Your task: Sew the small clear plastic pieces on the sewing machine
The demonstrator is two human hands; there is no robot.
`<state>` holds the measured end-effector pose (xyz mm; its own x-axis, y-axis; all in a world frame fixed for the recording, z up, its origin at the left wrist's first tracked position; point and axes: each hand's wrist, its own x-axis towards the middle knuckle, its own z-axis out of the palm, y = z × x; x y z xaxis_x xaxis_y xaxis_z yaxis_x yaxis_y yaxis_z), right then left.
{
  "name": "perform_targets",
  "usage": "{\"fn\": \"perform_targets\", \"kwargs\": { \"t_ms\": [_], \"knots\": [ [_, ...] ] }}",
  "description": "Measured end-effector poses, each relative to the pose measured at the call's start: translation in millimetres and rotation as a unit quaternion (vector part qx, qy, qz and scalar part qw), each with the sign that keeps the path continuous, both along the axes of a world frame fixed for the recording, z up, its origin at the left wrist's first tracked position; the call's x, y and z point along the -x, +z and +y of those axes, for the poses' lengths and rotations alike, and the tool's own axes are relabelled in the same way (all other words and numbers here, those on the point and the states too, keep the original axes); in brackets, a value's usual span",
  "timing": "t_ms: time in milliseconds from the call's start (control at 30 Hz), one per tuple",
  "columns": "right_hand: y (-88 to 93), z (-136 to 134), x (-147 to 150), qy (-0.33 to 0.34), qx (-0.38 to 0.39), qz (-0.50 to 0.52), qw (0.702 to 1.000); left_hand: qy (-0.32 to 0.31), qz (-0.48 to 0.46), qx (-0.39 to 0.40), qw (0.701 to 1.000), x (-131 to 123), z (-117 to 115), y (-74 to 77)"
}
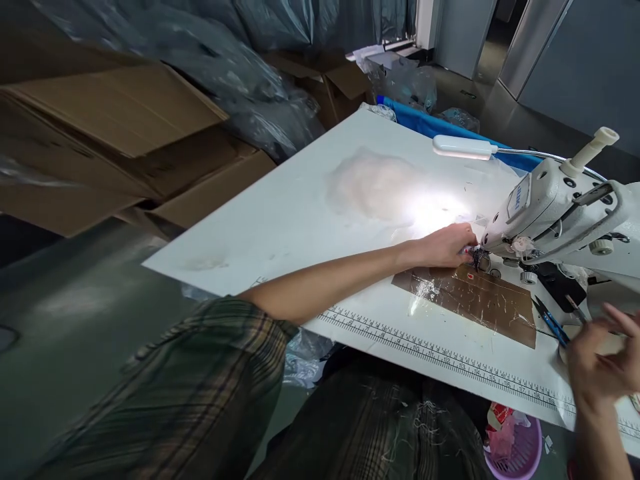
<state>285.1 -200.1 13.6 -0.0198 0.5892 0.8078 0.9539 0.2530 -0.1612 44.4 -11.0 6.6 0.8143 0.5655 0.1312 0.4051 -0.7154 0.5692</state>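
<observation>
My left hand reaches across the white sewing table to the needle area of the white sewing machine. Its fingers are closed on something small and dark at the presser foot that I cannot make out. My right hand hovers near the table's front right edge, fingers spread and slightly blurred, holding nothing. Blue-handled thread snips lie just left of it. A brown taped patch sits in the table in front of the needle.
A lit lamp on a gooseneck shines on the table. Cardboard boxes and grey plastic bags stand to the left. A ruler strip runs along the front edge. A pink basket sits below.
</observation>
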Motion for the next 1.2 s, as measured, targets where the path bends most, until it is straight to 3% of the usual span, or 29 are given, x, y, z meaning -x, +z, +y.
{"fn": "perform_targets", "kwargs": {
  "t_ms": [33, 67, 200, 300, 533, 700, 833, 933, 1000, 1100, 1167, 1200],
  "knots": [
    [-2.1, 7, 13, -0.05, -0.066, -0.009, 0.997, 0.004, -0.004, 0.013, 1.0, -2, 1, -2.2],
    [-4.0, 15, 25, -0.049, -0.081, -0.019, 0.995, 0.006, -0.012, 0.025, 1.0, -4, 3, -4.2],
    [-8.7, 47, 53, 0.069, -0.076, -0.023, 0.994, 0.026, -0.033, 0.058, 0.997, -8, 6, -9.6],
    [-12.2, 58, 52, 0.097, -0.096, -0.039, 0.99, 0.036, -0.035, 0.059, 0.997, -10, 5, -10.8],
    [-19.9, 54, 38, 0.097, -0.067, 0.008, 0.993, 0.058, 0.0, -0.024, 0.998, -8, -6, -8.6],
    [-22.1, 53, 38, 0.106, -0.04, 0.004, 0.994, 0.132, -0.004, -0.158, 0.979, 0, -6, -8.0],
    [-24.4, 53, 38, 0.113, -0.016, 0.001, 0.993, 0.206, -0.033, -0.172, 0.963, 4, 1, -0.7],
    [-26.7, 53, 38, 0.114, -0.003, 0.001, 0.993, 0.236, -0.088, -0.06, 0.966, 8, 7, 9.0],
    [-29.8, 52, 39, 0.121, 0.006, 0.002, 0.993, 0.218, -0.147, 0.106, 0.959, 9, 10, 15.0],
    [-35.9, 52, 41, 0.129, 0.021, 0.014, 0.991, 0.179, -0.22, 0.38, 0.88, 7, 14, 20.9],
    [-38.9, 52, 44, 0.134, 0.035, 0.019, 0.99, 0.175, -0.24, 0.48, 0.826, 1, 17, 22.3],
    [-39.7, 52, 45, 0.136, 0.041, 0.019, 0.99, 0.176, -0.241, 0.498, 0.814, -2, 20, 22.5]
  ]
}}
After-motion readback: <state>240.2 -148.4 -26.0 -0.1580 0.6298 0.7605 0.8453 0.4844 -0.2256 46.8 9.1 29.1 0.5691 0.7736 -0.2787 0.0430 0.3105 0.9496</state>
